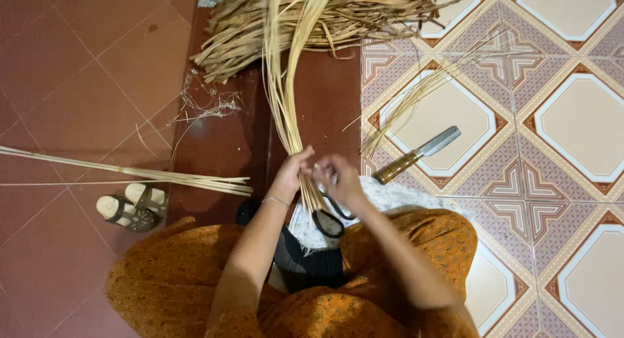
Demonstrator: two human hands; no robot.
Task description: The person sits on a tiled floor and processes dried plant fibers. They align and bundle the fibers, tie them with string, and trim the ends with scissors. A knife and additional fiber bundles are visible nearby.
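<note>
Straw-coloured, thin split-cane strips, gathered in one long bundle, are your landmark: they fan out at the far end and narrow to a tight neck right at your hands.

Your left hand is closed around that neck, fingers wrapped, clamping the strips together. Looks like that grip is there to keep the ends flush and stop them splaying.

Your right hand sits just right of the neck, fingers curled and pinching at the strip ends. Black-handled steel scissors hang below that hand, loops toward your lap; I can't tell whether you're holding them or they just rest on the cloth.

Beyond the bundle's far end lies a heap of flat, brownish dried leaf strips, probably raw stock kept within reach.

Right of the bundle, on the patterned cream-and-brown tiled floor, lies a broad steel knife with a wooden handle, handle toward you, blade pointing away. Between it and the bundle is a smaller loose sheaf of pale strips.

Left of the bundle, on the plain red tiled floor, several long pale cane rods lie crosswise, well apart from the neck. A wispy tangle of fibre scraps sits near the bundle's left side.

Under the rods' near ends is a pair of tan sandals with dark straps.

Your lap, in orange patterned fabric, carries a pale printed cloth under the hands.
</note>
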